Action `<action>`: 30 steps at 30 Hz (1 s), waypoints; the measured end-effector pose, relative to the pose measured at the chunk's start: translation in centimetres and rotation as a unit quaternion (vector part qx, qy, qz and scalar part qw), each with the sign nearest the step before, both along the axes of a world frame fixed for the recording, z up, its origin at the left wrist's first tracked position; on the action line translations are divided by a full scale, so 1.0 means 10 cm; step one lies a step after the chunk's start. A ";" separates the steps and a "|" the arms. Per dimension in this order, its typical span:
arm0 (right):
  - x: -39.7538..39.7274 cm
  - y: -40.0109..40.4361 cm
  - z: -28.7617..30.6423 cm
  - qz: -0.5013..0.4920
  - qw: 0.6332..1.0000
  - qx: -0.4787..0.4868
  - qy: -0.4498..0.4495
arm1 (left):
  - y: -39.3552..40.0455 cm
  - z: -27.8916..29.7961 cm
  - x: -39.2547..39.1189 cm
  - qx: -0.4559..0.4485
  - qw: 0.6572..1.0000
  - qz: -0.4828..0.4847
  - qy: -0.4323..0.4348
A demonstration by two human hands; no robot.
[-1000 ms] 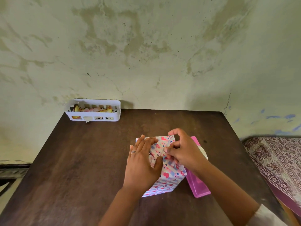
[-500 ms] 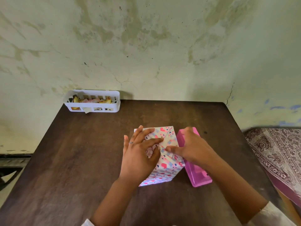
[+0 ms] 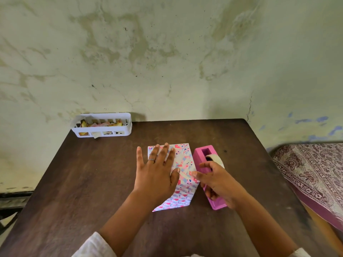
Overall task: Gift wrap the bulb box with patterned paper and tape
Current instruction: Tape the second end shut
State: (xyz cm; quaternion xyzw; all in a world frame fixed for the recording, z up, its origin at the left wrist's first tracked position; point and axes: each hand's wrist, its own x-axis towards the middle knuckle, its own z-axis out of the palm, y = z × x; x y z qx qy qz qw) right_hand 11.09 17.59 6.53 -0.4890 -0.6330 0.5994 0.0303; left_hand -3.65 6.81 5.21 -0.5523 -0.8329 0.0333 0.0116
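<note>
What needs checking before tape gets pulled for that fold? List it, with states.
1. Left hand flat on the wrapped box, pressing the paper down: ok.
2. Folded flap lying flat under the hand: ok where visible; the part under the palm cannot tell.
3. Pink tape dispenser beside the box, within reach: ok.
4. Tape roll seated in the dispenser: ok.
5. Right hand over the dispenser, holding a tape end: cannot tell.
6. Tape already on the fold: cannot tell.
</note>
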 end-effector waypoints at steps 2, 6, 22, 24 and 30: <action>0.15 0.00 -0.08 -0.058 0.997 0.044 0.028 | -0.01 0.08 0.03 0.045 0.999 -0.015 0.001; 0.51 0.13 -0.35 -0.186 0.955 0.230 -0.003 | -0.01 0.02 0.40 0.291 0.938 -0.150 -0.117; 0.72 0.63 -0.71 -0.148 0.984 -0.076 -0.060 | 0.67 -0.96 1.20 0.095 0.898 -0.011 -0.429; 0.70 0.68 -0.70 -0.137 0.981 -0.101 -0.094 | 0.70 -0.97 1.18 0.103 0.896 -0.013 -0.432; 0.71 0.64 -0.64 -0.133 0.986 -0.101 -0.008 | 0.73 -1.01 1.17 0.098 0.907 -0.019 -0.409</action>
